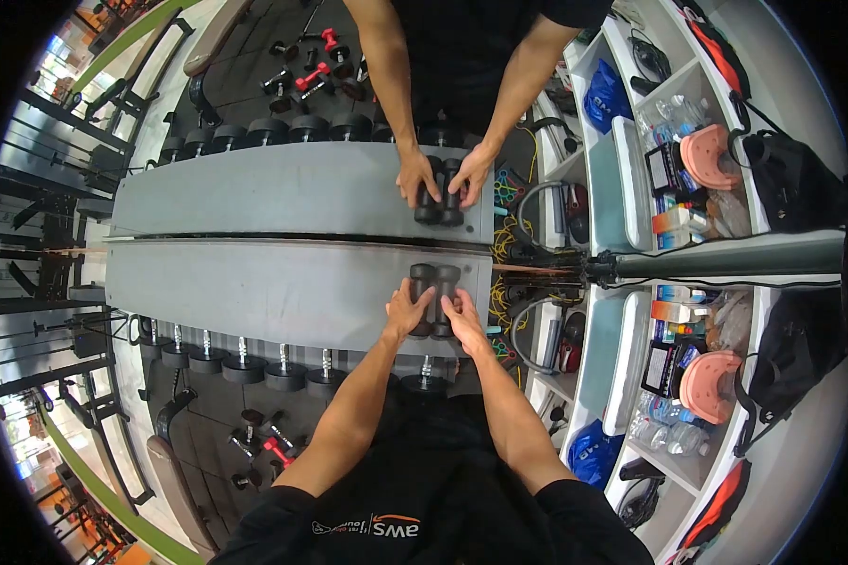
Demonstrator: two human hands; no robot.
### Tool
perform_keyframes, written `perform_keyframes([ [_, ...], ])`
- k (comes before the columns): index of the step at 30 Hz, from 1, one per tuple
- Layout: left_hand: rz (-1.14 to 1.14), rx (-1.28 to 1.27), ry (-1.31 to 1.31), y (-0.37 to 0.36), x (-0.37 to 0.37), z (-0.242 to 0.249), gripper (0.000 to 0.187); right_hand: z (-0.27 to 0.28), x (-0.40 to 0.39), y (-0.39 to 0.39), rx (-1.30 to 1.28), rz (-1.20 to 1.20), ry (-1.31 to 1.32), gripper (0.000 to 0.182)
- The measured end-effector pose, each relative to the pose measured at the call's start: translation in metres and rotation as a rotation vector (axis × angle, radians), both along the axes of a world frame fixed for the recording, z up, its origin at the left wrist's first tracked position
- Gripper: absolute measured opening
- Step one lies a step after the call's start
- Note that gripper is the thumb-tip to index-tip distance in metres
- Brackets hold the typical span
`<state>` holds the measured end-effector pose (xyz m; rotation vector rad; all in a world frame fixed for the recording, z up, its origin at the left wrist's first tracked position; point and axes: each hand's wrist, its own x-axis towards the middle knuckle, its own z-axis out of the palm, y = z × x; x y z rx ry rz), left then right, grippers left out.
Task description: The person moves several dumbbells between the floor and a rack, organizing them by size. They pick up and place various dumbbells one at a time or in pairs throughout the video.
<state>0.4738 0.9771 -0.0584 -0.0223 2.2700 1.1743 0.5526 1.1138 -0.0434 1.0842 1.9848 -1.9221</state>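
Two small black dumbbells stand side by side on a long grey board, close to its right end. My left hand point(408, 309) is at the left dumbbell point(422, 273), its thumb and fingers gripping the middle from the left side. On the right dumbbell point(448, 275), my right hand point(464, 320) grips from the right side with bent fingers. The dumbbells lie nearly parallel, almost touching each other, and rest on the grey board point(254, 292). A mirror behind the board repeats both hands and dumbbells; fingertips are partly hidden by the weights.
Larger dumbbells point(243, 367) line a rack below the board. Smaller weights, one red dumbbell point(278, 450) among them, lie on the dark floor at left. A white shelf unit point(622, 480) at right holds bottles, boxes and a blue bag point(595, 454). Yellow cords hang beside the board.
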Motion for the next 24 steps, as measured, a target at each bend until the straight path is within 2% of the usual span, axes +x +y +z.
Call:
perform_keyframes([
  [4,0.009,-0.016,0.033,0.001,0.001,-0.001,0.061,0.007,-0.001,0.002,0.024,0.044,-0.029,0.061],
  [14,0.007,-0.027,0.123,0.003,0.004,-0.007,0.057,-0.014,0.002,0.001,0.02,0.037,0.051,0.057],
  [20,0.0,-0.123,0.231,0.007,0.007,0.001,0.053,-0.004,0.002,-0.001,0.086,0.045,0.037,0.059],
  [24,-0.002,-0.119,0.209,0.007,0.005,0.0,0.056,-0.001,-0.001,-0.001,0.113,0.024,0.042,0.061],
])
